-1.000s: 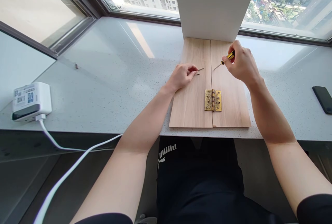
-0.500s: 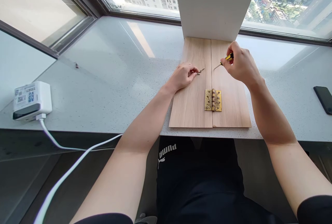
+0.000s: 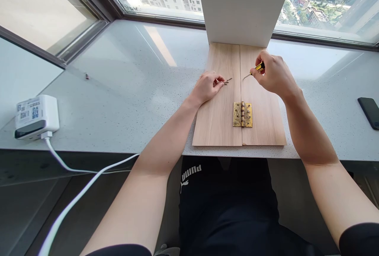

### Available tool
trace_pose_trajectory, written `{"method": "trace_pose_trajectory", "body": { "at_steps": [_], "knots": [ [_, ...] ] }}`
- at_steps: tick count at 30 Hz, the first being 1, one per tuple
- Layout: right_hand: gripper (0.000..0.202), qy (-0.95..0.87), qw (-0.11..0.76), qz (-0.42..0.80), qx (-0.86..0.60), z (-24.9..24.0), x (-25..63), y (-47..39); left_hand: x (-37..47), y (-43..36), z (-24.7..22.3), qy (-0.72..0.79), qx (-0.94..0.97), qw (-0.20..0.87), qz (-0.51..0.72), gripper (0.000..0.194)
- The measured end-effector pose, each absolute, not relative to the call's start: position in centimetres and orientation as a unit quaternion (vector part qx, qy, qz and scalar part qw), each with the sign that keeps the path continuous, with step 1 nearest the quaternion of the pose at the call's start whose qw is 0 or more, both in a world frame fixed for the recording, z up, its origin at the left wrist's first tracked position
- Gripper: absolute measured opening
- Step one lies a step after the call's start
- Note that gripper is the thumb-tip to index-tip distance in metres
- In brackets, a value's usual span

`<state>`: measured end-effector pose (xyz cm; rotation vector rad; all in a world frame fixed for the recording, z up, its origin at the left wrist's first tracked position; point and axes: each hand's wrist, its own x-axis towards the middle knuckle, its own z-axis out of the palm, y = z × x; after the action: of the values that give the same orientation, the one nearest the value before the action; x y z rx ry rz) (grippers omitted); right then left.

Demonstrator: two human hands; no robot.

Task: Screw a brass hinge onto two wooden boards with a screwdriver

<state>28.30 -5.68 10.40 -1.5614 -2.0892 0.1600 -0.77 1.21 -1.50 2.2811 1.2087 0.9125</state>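
Two pale wooden boards [image 3: 217, 129] lie side by side, with a thin seam between them. A brass hinge [image 3: 242, 114] straddles that seam near the front edge, its knuckle along the join. On the left board rests my left hand [image 3: 209, 86], its thumb and fingers pinched at some small screws [image 3: 226, 82]; how many are in the pinch I cannot tell. My right hand [image 3: 274, 72] is closed around a small yellow and black screwdriver [image 3: 259, 66] above the right board. The screwdriver's thin tip points down and left, near the seam.
Behind the boards a white box [image 3: 241, 15] stands upright against the window. A white power adapter [image 3: 37, 115] with a cable [image 3: 74, 200] is at the left of the speckled sill [image 3: 118, 102]. A black phone [image 3: 369, 112] lies at the far right.
Almost nothing differs. The whole view has shifted very slightly, and both hands keep their places with the screws and the screwdriver.
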Motion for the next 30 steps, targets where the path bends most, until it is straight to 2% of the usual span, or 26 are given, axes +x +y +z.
{"method": "trace_pose_trajectory", "body": {
  "at_steps": [4, 8, 18, 22, 30],
  "knots": [
    [0.015, -0.779, 0.266, 0.050, -0.565, 11.0, 28.4, -6.0, -0.8, 1.0, -1.3, 0.439, 0.812, 0.202, 0.327, 0.006],
    [0.013, -0.785, 0.261, 0.041, -0.560, 12.4, 28.0, -7.3, -0.5, 0.5, -0.9, 0.447, 0.799, 0.206, 0.346, 0.010],
    [0.023, -0.863, 0.192, 0.114, -0.453, 17.1, 24.4, -14.9, 0.1, -0.3, 0.0, 0.438, 0.799, 0.190, 0.365, 0.011],
    [0.023, -0.888, 0.161, 0.125, -0.412, 17.3, 23.9, -16.4, 0.2, -0.3, -0.1, 0.431, 0.803, 0.191, 0.364, 0.010],
    [0.018, -0.892, 0.152, 0.130, -0.405, 16.8, 23.7, -16.6, 0.4, -0.6, 0.3, 0.437, 0.805, 0.199, 0.348, 0.009]
  ]
}}
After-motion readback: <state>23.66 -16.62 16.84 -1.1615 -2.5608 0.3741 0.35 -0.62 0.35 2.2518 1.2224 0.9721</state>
